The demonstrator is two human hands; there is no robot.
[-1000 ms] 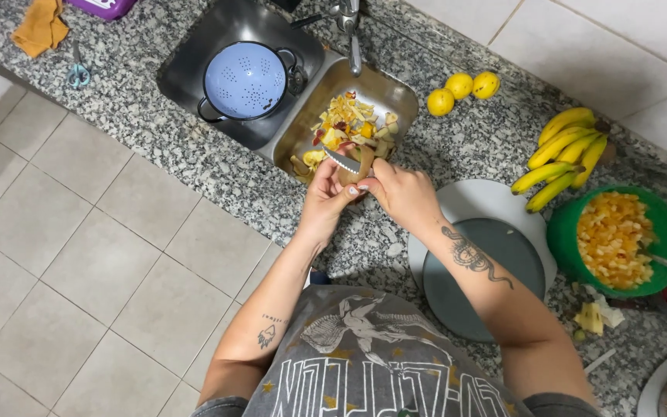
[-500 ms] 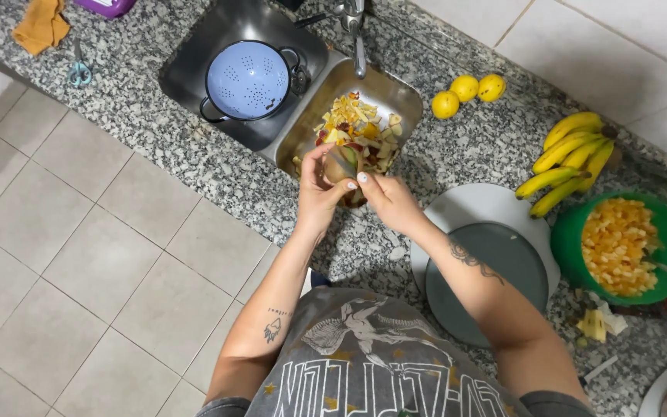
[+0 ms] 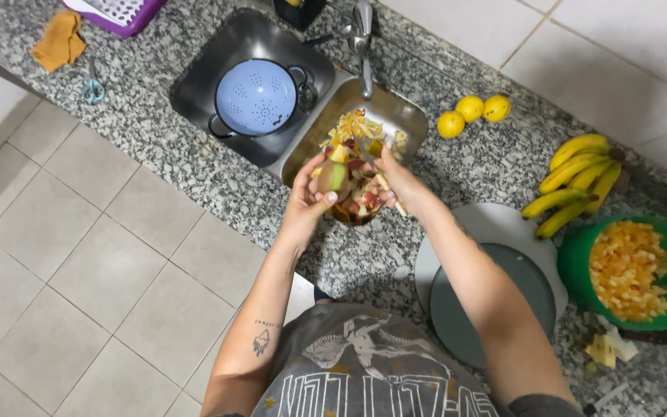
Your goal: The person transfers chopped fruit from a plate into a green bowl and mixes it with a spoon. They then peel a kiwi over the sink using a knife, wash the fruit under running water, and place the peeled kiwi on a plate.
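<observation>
My left hand (image 3: 310,202) grips a partly peeled fruit (image 3: 334,176), green and pale, over the near edge of the sink's right basin (image 3: 413,117). To its right, my right hand (image 3: 400,179) is closed on a knife (image 3: 367,157) whose blade points toward the fruit. A heap of yellow and red peels (image 3: 357,127) lies in the basin beyond the hands. Just below the hands, a small bowl of cut fruit pieces (image 3: 358,205) is partly hidden by them.
A blue colander (image 3: 256,96) fills the left basin, with the faucet (image 3: 362,46) behind. On the granite counter to the right are lemons (image 3: 472,112), bananas (image 3: 573,181), a round grey board (image 3: 534,297) and a green bowl (image 3: 573,259) of chopped yellow fruit. An orange cloth (image 3: 59,40) lies far left.
Both hands stay over the sink's near edge. The fruit has turned in my left hand, and my right hand with the knife has drawn slightly to the right.
</observation>
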